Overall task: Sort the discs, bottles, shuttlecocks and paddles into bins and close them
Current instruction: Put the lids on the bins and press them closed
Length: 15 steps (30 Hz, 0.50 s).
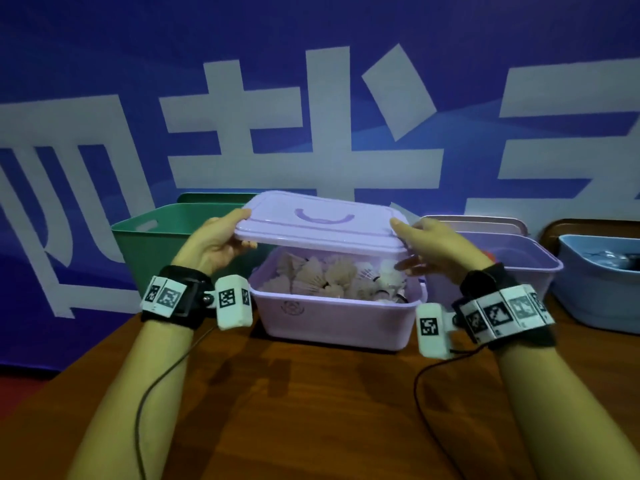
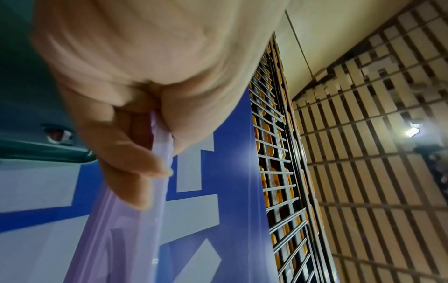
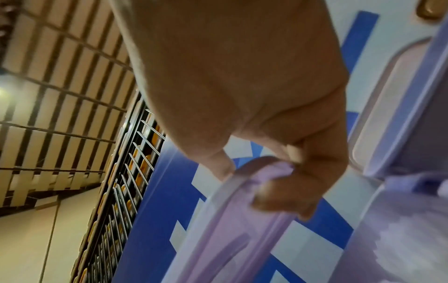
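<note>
A pale purple bin [image 1: 332,323] stands on the brown table, filled with several white shuttlecocks [image 1: 322,277]. Above it hangs its purple lid [image 1: 322,220] with a curved handle, tilted so its near edge is higher than the bin's rim. My left hand [image 1: 221,237] grips the lid's left edge, thumb on top and fingers below. My right hand [image 1: 420,242] grips the right edge the same way. In the left wrist view the fingers [image 2: 130,153] pinch the lid's rim [image 2: 160,162]. In the right wrist view the fingers [image 3: 286,195] curl round the lid's corner [image 3: 254,172].
A green bin [image 1: 152,237] stands open at the back left, a green lid behind it. To the right are another purple bin [image 1: 498,258], a pinkish lid [image 1: 485,221] behind it, and a blue bin [image 1: 595,282] holding dark items. A blue banner rises behind the table [image 1: 311,410].
</note>
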Available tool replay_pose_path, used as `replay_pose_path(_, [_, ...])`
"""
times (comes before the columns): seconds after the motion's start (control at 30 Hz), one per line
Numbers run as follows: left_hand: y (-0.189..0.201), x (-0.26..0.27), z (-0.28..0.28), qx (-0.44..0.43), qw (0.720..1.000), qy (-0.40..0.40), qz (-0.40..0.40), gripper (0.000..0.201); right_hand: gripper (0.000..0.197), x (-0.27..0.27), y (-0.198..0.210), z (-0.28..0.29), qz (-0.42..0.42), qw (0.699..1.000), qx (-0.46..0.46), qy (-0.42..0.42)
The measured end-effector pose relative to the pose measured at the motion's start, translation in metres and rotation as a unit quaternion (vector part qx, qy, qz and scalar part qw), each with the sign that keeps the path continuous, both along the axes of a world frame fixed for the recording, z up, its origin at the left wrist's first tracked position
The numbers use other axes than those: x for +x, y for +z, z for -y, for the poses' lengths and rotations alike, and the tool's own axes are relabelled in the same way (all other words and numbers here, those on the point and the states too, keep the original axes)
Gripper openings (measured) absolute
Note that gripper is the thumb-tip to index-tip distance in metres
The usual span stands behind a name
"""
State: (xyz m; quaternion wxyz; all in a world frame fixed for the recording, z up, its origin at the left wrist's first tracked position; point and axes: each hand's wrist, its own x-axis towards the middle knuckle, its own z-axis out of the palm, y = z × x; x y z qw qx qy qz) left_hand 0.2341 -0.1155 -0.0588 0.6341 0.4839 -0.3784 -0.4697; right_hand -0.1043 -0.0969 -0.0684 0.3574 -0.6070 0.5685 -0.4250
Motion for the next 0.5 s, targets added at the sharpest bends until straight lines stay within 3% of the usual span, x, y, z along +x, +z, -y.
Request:
replay_pose_path(0.03, [-0.004, -0.002, -0.002, 0.014, 1.0, -0.001, 0.007, 0.015, 0.037, 0.0, -0.001, 0.0, 0.005, 1.0, 0.004, 0.001])
replay_pose_path(0.13, [-0.009, -0.003, -0.006, 0.063, 0.992, -0.001, 0.113, 0.022, 0.044, 0.0, -0.005, 0.003, -0.129, 0.991, -0.005, -0.022])
replay_pose_path(0.27, [-0.008, -0.003, -0.007, 0.109, 0.946, -0.02, 0.305, 0.043, 0.046, -0.007, -0.011, 0.003, -0.262, 0.965, 0.027, -0.012])
replay_pose_path(0.5, [-0.011, -0.003, 0.0, 0.152, 0.899, -0.021, 0.41, 0.049, 0.049, -0.019, -0.016, 0.009, -0.256, 0.966, 0.039, -0.004])
